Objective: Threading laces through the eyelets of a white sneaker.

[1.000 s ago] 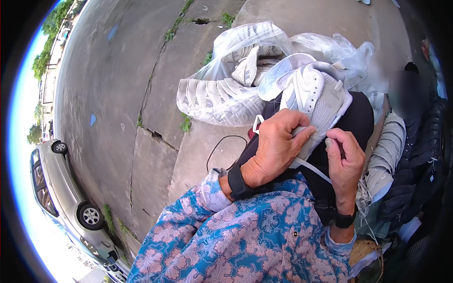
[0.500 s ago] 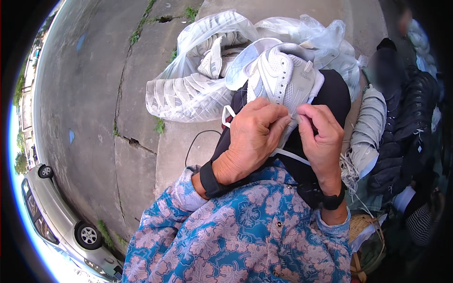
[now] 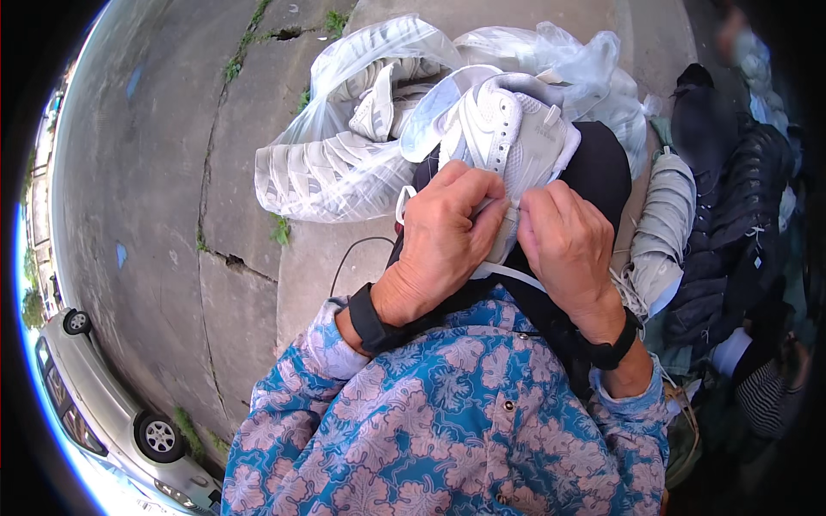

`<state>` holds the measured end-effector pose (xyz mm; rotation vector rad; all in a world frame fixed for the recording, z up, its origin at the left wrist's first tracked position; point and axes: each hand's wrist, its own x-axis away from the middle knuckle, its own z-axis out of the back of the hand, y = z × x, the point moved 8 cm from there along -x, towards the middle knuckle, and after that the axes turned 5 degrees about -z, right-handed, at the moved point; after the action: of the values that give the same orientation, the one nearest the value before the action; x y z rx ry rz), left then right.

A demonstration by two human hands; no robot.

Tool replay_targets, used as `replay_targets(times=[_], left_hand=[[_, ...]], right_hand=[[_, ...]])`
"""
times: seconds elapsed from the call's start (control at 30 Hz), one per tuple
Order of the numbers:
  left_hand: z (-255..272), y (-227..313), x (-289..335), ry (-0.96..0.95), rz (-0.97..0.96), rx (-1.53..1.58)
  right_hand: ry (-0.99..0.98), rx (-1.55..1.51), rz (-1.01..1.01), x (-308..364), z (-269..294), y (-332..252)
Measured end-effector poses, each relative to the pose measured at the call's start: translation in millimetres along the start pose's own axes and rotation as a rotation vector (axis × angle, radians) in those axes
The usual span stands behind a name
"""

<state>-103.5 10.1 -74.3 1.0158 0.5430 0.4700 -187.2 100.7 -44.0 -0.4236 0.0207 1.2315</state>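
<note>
A white and grey shoe upper (image 3: 540, 146) rests on my dark-trousered lap, its collar pointing away from me and a row of eyelets showing. My left hand (image 3: 440, 245) is closed in a pinch at its near end, thumb against forefinger. Close beside it, my right hand (image 3: 572, 245) is also closed, fingertips meeting over the lacing area. A white shoelace (image 3: 509, 272) passes below both hands, and a loop of it sticks out left of my left hand. The exact bit of lace between the fingertips is mostly hidden by them.
Clear plastic bags (image 3: 331, 176) of stacked pale uppers lie ahead. To the right are a row of grey uppers (image 3: 662, 219), dark uppers (image 3: 731, 224) and a person's striped sleeve (image 3: 761, 400). A silver car (image 3: 112, 396) stands at far left on cracked concrete (image 3: 142, 215).
My right hand has turned and moved in toward the left, its fingers now curled closer over the upper. My left hand keeps its pinch. The view has shifted slightly.
</note>
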Motion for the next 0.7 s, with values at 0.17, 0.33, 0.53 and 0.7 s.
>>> replay_targets(times=[0.17,0.33,0.53,0.7], left_hand=[[3,0,-3,0.006,-0.025,0.023],[6,6,-3,-0.017,-0.008,0.035],[9,8,2,-0.024,-0.044,0.001],[5,48,11,-0.089,-0.4,-0.247]], right_hand=[[-0.039,0.073,0.09,-6,-5,-5],[-0.064,0.121,0.12,-4,-4,-2],[-0.12,0.087,0.088,6,5,1],[-0.064,-0.029,-0.001,4,10,7]])
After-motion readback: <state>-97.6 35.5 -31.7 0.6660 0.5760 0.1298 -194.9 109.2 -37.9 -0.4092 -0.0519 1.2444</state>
